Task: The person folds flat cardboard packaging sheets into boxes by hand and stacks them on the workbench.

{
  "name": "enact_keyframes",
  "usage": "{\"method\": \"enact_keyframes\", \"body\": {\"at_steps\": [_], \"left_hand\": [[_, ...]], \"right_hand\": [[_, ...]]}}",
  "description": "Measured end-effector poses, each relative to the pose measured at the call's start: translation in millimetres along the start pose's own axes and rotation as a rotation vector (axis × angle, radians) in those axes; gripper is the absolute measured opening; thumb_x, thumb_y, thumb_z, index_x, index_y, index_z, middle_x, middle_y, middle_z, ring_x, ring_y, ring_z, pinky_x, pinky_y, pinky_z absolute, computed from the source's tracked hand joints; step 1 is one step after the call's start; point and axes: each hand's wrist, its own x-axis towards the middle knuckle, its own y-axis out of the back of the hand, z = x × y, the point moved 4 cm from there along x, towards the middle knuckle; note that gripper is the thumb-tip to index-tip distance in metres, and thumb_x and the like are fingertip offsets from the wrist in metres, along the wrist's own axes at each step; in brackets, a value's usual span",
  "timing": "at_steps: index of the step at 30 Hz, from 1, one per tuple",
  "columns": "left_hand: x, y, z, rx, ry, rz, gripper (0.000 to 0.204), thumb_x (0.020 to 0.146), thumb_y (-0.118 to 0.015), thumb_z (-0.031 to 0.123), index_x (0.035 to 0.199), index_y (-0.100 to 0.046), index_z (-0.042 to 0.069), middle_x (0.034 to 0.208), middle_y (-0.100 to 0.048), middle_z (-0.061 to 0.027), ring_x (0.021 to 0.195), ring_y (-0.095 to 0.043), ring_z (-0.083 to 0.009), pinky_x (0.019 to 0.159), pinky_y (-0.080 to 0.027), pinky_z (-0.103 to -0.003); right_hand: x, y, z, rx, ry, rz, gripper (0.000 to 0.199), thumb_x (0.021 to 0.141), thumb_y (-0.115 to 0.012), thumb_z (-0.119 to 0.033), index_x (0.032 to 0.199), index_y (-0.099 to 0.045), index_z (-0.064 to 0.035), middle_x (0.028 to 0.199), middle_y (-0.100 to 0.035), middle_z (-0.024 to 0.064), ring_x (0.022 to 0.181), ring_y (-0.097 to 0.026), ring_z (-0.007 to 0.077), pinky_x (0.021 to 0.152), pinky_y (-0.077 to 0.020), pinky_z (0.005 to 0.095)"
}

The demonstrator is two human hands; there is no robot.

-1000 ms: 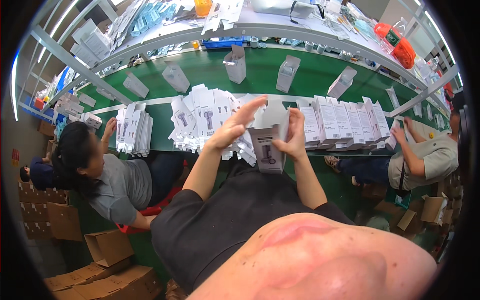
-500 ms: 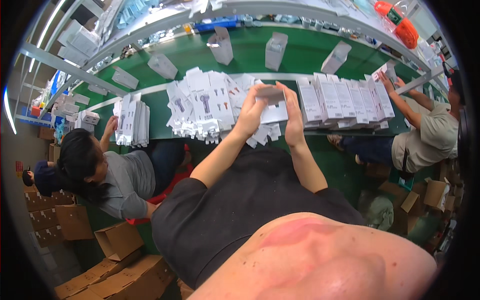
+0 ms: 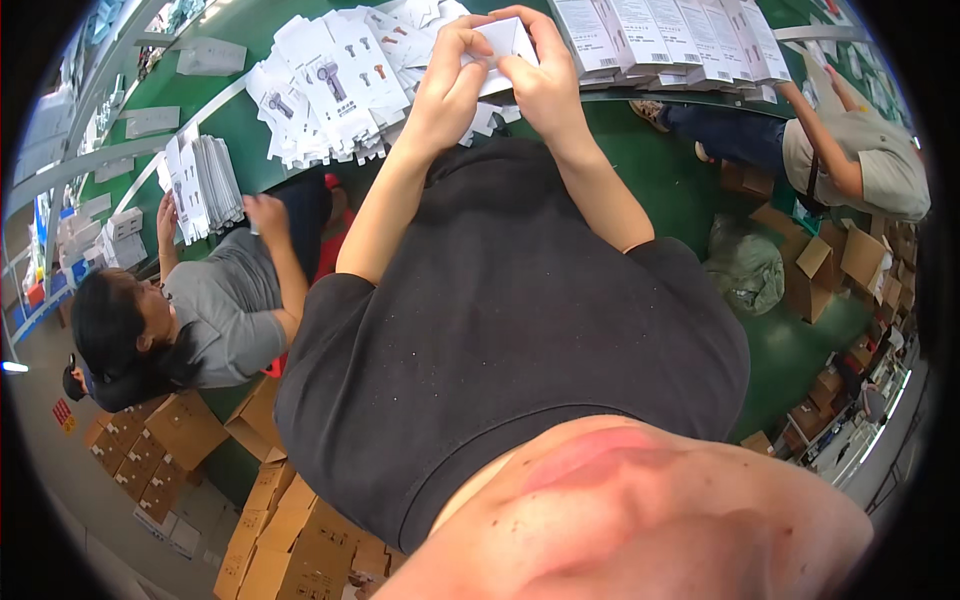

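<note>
A small white carton (image 3: 508, 42) is between my two hands at the near edge of the green work surface, its end facing me. My left hand (image 3: 452, 88) grips its left side, thumb bent at the end panel. From the other side my right hand (image 3: 545, 78) closes round it, with the thumb pressed on the end. Left of my hands lies a loose pile of flat printed cartons (image 3: 335, 85). To the right stands a row of formed white cartons (image 3: 650, 40), packed side by side.
At left, a person in grey (image 3: 225, 300) sits by a stack of flat cartons (image 3: 203, 185). Another person in a light shirt (image 3: 870, 165) works at right. Brown cardboard boxes (image 3: 290, 540) stand on the floor lower left, more (image 3: 815, 260) at right.
My view has tilted down, so everything sits higher in the picture. Both thumbs have come in onto the carton's end, where the hands earlier held its sides.
</note>
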Motion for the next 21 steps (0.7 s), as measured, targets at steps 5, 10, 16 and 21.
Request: {"method": "enact_keyframes", "body": {"at_steps": [5,10,16,21], "left_hand": [[-13,12,-3,0.278,-0.01,0.003,0.048,0.088,-0.068,0.016,0.134,-0.056,0.005,0.151,-0.045,-0.0149,0.136,-0.045,-0.0331,0.114,-0.035,-0.043],[-29,37,-20,0.714,-0.156,0.013,0.063,0.081,-0.075,0.016,0.14,-0.054,0.009,0.152,-0.044,-0.0149,0.134,-0.047,-0.0349,0.112,-0.037,-0.044],[-74,106,-59,1.32,0.194,-0.037,0.072,0.078,-0.078,0.012,0.145,-0.052,0.014,0.156,-0.04,-0.0183,0.141,-0.041,-0.0399,0.113,-0.038,-0.045],[-140,151,-115,1.484,0.36,-0.072,0.063,0.082,-0.073,0.008,0.143,-0.055,0.013,0.157,-0.041,-0.0194,0.143,-0.041,-0.039,0.111,-0.042,-0.045]], "right_hand": [[-12,-3,-17,-0.138,0.02,-0.052,0.048,0.082,-0.068,-0.012,0.128,-0.059,-0.004,0.127,-0.06,0.0132,0.108,-0.06,0.0262,0.094,-0.0472,0.0333],[-20,3,-28,-0.53,0.205,-0.109,0.055,0.077,-0.08,-0.016,0.128,-0.061,-0.0076,0.13,-0.06,0.0114,0.108,-0.061,0.0254,0.09,-0.0512,0.0344],[4,112,33,-1.192,0.499,0.182,0.047,0.076,-0.085,-0.03,0.117,-0.07,-0.0128,0.131,-0.058,0.0095,0.117,-0.058,0.031,0.097,-0.0482,0.0411],[-3,117,43,-1.432,0.409,0.283,0.044,0.081,-0.081,-0.034,0.118,-0.07,-0.0128,0.134,-0.055,0.0096,0.13,-0.048,0.0363,0.11,-0.034,0.0555]]}}
